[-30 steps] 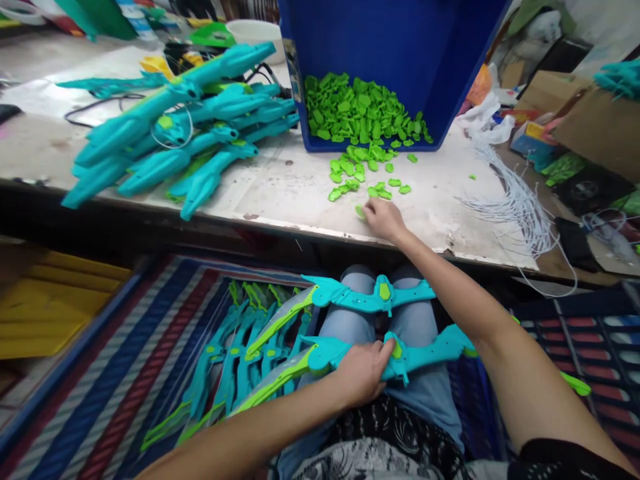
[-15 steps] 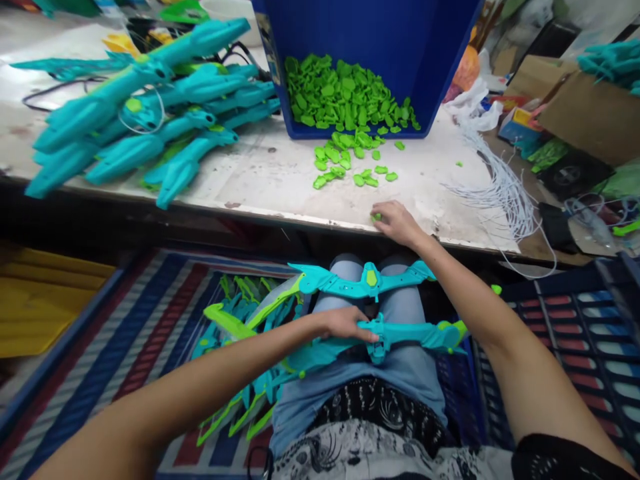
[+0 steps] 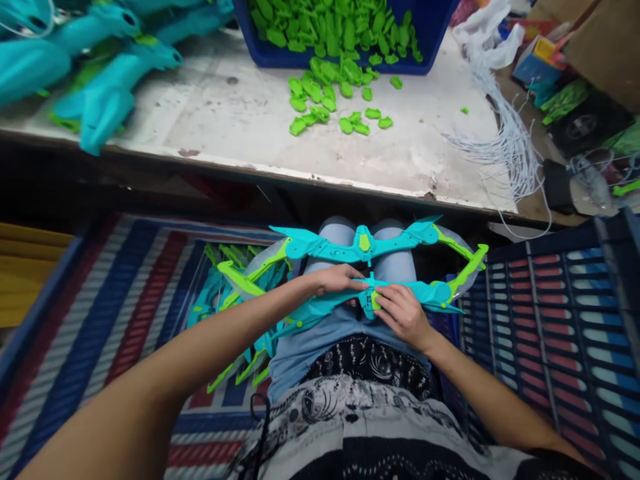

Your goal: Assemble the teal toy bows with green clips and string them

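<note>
Across my lap lie two teal plastic toy bows with lime-green limbs. My left hand (image 3: 341,279) is closed around the nearer toy bow (image 3: 425,291), just left of its centre block. In my right hand (image 3: 401,313) is a small green plastic piece (image 3: 376,301), pinched in the fingertips against that centre block. Part of the piece is hidden by the fingers. The farther toy bow (image 3: 330,248) rests nearer my knees, a green piece (image 3: 365,241) set in its middle; neither hand is on it.
On the table (image 3: 210,140), loose green pieces (image 3: 327,93) spill out of a blue bin (image 3: 260,57). Teal toy parts (image 3: 107,80) are piled at left, and white cords (image 3: 505,147) hang at right. A blue crate (image 3: 565,320) stands right; more bows (image 3: 205,293) lie left on striped sheeting (image 3: 107,313).
My right hand has come from the table edge down to the nearer toy bow, bringing a green piece to its centre block. My left hand keeps its grip. The view has tilted downward.
</note>
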Demonstrator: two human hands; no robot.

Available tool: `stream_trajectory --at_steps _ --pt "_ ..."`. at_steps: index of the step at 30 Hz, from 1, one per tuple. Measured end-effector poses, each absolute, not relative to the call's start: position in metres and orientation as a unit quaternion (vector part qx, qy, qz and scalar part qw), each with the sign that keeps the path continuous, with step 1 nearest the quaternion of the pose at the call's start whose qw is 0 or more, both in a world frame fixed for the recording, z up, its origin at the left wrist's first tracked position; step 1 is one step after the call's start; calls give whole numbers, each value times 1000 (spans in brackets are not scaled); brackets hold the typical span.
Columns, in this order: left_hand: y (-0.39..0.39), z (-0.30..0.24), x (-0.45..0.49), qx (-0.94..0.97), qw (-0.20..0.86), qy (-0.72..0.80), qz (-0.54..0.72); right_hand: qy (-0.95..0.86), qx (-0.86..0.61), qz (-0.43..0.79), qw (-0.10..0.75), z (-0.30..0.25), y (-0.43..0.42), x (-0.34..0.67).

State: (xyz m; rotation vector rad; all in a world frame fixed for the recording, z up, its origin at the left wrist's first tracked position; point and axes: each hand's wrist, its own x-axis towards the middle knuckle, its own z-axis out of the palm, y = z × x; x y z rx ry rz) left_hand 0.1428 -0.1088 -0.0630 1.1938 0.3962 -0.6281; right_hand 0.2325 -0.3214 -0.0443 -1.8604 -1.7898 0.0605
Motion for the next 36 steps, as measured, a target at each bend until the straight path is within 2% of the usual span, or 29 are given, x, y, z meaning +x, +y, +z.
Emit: stream_trajectory --at_steps 10,16,19,25,30,33,36 --pt "-112 -64 142 607 733 159 -265 -630 -711 3 311 -59 -317 223" --pt "-113 -71 142 743 624 112 -215 -594 -743 49 304 -62 -320 217" --pt "-116 -70 142 752 613 119 -210 -549 -784 73 279 -59 -317 221" --pt "-122 -61 144 753 606 150 -209 -510 -823 183 168 -51 -302 234" --pt "-122 -64 144 758 606 152 -191 -500 -837 156 159 -56 -299 230" --pt "-128 -59 136 799 566 115 -165 -525 -825 138 154 -55 -305 225" --pt "-141 -49 116 872 468 105 -101 -576 -791 143 149 -39 -312 226"
